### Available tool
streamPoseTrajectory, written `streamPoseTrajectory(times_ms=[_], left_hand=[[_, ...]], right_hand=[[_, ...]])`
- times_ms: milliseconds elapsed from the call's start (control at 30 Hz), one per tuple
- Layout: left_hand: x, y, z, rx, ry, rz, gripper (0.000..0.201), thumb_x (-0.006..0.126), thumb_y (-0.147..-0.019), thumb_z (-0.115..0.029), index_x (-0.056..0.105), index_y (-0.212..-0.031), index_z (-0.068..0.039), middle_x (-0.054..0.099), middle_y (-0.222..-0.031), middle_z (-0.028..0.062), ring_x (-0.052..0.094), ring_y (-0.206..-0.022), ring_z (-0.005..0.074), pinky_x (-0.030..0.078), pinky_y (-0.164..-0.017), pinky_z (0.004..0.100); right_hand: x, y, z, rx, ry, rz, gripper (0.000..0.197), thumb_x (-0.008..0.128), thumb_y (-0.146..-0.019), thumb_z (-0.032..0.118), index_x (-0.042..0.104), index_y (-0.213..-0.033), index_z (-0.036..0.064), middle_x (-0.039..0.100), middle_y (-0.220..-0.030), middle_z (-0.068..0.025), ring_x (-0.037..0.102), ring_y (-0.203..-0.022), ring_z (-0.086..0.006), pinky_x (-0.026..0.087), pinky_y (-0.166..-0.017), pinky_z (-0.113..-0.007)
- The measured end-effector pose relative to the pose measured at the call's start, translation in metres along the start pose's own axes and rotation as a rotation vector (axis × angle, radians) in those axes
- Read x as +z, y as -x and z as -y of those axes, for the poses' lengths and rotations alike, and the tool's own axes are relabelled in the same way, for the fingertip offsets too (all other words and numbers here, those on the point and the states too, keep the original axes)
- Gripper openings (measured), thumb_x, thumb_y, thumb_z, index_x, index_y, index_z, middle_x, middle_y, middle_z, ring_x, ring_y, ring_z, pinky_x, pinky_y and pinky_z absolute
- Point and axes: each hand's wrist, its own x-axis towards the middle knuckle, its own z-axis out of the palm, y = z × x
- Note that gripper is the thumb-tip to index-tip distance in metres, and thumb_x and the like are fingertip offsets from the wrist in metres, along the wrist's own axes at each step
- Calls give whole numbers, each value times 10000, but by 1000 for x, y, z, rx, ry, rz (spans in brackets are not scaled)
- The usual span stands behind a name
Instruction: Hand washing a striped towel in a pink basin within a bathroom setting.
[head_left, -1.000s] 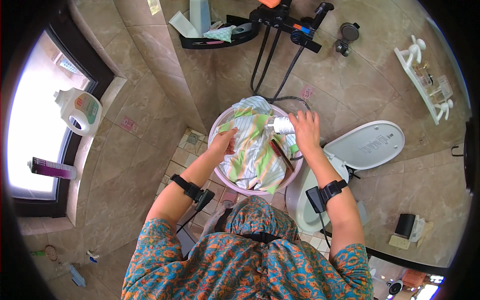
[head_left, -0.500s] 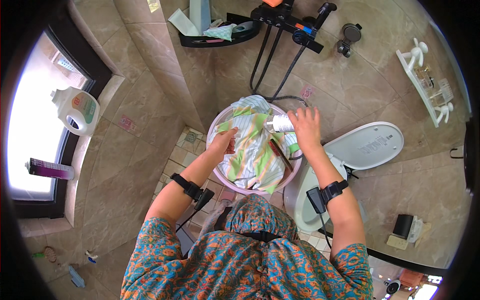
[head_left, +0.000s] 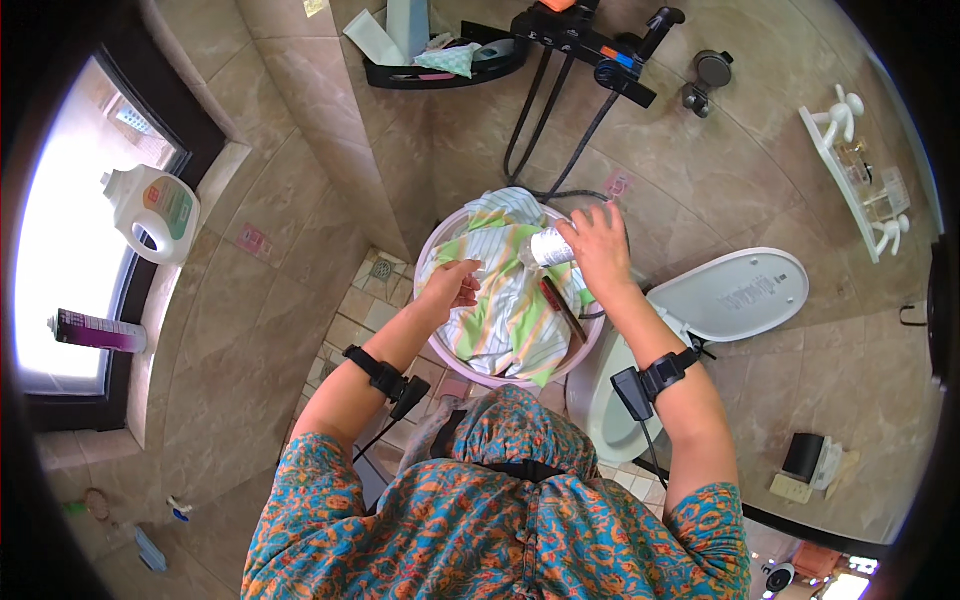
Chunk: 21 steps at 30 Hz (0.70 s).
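In my right hand is a small clear bottle with a white label, tipped on its side with its neck end toward the left. Below it, a pink basin holds a crumpled cloth striped in white, green and orange. My left hand hovers over the basin's left side, thumb and fingers drawn together. A small pale bit shows at those fingertips, too small to name. On the cloth near the right rim lies a long, narrow, dark reddish-brown object, perhaps a brush.
Right of the basin is a white toilet with its lid raised. Black shower hoses hang behind. A white jug and a purple spray can stand on the left window ledge. A black corner shelf holds toiletries.
My right hand has moved slightly left, and the bottle has tilted more, its neck end lower. The left hand stays almost where it was.
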Motion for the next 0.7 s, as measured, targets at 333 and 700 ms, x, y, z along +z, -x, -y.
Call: streamPoseTrajectory(times_ms=[333,700], left_hand=[[5,4,-6,73,374,360,209,518,-869,-259,529,-1023,-118,638,-1041,110,631,-888,208,513,-781,340],[46,2,-5,448,-104,177,264,650,-850,-160,626,-1096,-66,574,-827,-16,539,-687,67,429,-563,222]], right_hand=[[-6,15,-10,141,-228,-68,482,635,-711,42,586,-1163,203,551,-1085,-32,486,-1101,-267,274,-1044,-539],[-14,39,-14,266,-390,27,689,794,-575,102,554,-1208,231,534,-1129,-40,472,-1122,-264,270,-1043,-534]])
